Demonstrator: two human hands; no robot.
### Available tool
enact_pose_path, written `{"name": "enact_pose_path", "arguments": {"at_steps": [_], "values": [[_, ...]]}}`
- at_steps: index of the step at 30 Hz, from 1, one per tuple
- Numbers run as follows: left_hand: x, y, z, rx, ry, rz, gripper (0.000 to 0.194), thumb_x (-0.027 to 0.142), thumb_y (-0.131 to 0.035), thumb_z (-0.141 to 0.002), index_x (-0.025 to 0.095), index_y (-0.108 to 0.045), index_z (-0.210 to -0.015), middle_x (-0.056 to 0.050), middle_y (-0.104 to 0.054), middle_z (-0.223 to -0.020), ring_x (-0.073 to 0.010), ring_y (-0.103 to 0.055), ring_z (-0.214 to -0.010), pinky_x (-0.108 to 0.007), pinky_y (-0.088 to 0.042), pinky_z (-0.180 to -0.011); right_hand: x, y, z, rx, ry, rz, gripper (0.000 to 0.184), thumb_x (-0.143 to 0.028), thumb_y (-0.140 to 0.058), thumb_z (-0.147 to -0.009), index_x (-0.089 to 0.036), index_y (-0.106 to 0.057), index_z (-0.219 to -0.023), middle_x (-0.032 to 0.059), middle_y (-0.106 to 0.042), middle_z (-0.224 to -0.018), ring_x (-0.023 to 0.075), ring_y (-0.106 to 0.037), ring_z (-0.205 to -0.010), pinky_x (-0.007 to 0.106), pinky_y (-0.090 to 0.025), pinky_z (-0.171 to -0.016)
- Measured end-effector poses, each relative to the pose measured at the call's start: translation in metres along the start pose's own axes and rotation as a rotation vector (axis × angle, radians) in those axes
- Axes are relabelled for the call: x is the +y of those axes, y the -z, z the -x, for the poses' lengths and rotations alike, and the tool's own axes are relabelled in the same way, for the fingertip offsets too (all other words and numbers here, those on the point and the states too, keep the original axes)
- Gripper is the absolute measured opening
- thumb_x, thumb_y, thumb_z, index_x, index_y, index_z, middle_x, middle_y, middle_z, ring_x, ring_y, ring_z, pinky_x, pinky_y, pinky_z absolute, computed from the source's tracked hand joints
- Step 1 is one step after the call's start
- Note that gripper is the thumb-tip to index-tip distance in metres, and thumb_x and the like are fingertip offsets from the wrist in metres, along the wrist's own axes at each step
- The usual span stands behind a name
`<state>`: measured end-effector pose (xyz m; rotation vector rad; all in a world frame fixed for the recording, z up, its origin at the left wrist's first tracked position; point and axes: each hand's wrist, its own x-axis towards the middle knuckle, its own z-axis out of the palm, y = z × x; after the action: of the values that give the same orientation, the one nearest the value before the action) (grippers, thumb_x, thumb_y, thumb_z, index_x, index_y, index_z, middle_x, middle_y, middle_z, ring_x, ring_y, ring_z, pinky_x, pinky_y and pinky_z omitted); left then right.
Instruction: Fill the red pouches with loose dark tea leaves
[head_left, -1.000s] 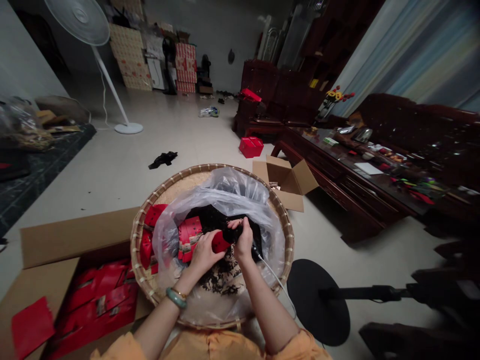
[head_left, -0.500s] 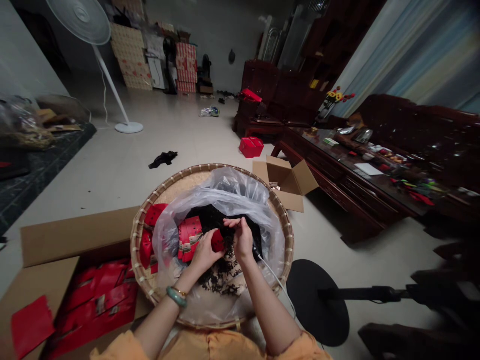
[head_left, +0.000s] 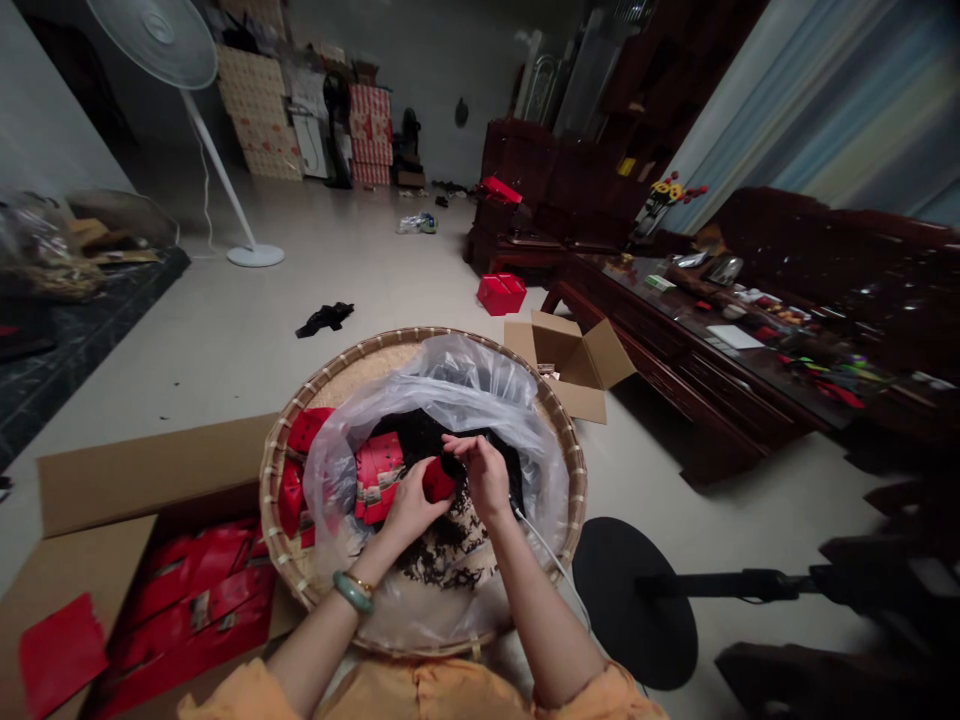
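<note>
Head — left hand (head_left: 414, 502): red packet (head_left: 438, 481) (held) — right hand (head_left: 484, 478) near

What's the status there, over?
Left hand gripping red packet. Right hand beside it, fingers raised. White cord trailing past right forearm.

Dim light falls on a pale glossy floor (head_left: 247, 300), a grey wall (head_left: 435, 70), dark carved wooden benches (head_left: 555, 185) and blue striped curtains (head_left: 847, 110).
</note>
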<state>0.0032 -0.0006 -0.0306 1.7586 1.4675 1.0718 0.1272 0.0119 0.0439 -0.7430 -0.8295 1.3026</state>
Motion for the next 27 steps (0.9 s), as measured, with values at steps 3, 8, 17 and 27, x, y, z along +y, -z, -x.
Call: {"name": "enact_pose_path", "arguments": {"at_steps": [3, 8, 17, 27], "values": [[-0.002, 0.003, 0.000, 0.034, 0.020, -0.008, 0.055, 0.031, -0.069, -0.065, 0.017, -0.049, -0.115, -0.010, -0.061, -0.110, -0.0246, -0.059, -0.101, -0.040, -0.046, -0.087, -0.001, 0.011, -0.001, 0.102, -0.018, -0.085, 0.029, -0.040, -0.053, -0.079, -0.020, -0.064, -0.061, 0.0033, -0.068, -0.073, 0.0224, -0.061, -0.092, 0.039, -0.041, -0.092], [-0.005, 0.006, -0.001, 0.096, -0.021, -0.064, 0.054, 0.030, -0.067, -0.067, 0.017, -0.047, -0.116, -0.010, -0.059, -0.111, -0.0246, -0.057, -0.104, -0.040, -0.045, -0.089, 0.006, 0.032, 0.005, 0.146, -0.097, 0.220, 0.015, -0.031, -0.061, -0.073, -0.021, -0.068, -0.080, 0.0015, -0.066, -0.086, 0.0161, -0.058, -0.082, 0.025, -0.047, -0.071], [-0.006, 0.009, -0.002, 0.079, -0.096, -0.165, 0.054, 0.018, -0.066, -0.065, 0.019, -0.047, -0.115, -0.008, -0.057, -0.109, -0.0247, -0.055, -0.102, -0.041, -0.045, -0.088, 0.016, 0.029, 0.012, -0.013, -0.161, 0.526, 0.030, -0.024, -0.069, -0.061, -0.018, -0.065, -0.090, -0.0008, -0.062, -0.072, 0.0110, -0.054, -0.056, 0.023, -0.048, -0.052], [-0.012, 0.002, 0.000, 0.092, -0.130, -0.183, 0.059, 0.016, -0.066, -0.063, 0.019, -0.043, -0.117, -0.009, -0.055, -0.109, -0.0275, -0.054, -0.104, -0.046, -0.045, -0.089, -0.010, 0.009, 0.013, -0.245, 0.104, 0.960, 0.026, -0.019, -0.060, -0.072, -0.022, -0.069, -0.096, 0.0042, -0.069, -0.096, 0.0176, -0.062, -0.082, 0.028, -0.051, -0.069]]}}
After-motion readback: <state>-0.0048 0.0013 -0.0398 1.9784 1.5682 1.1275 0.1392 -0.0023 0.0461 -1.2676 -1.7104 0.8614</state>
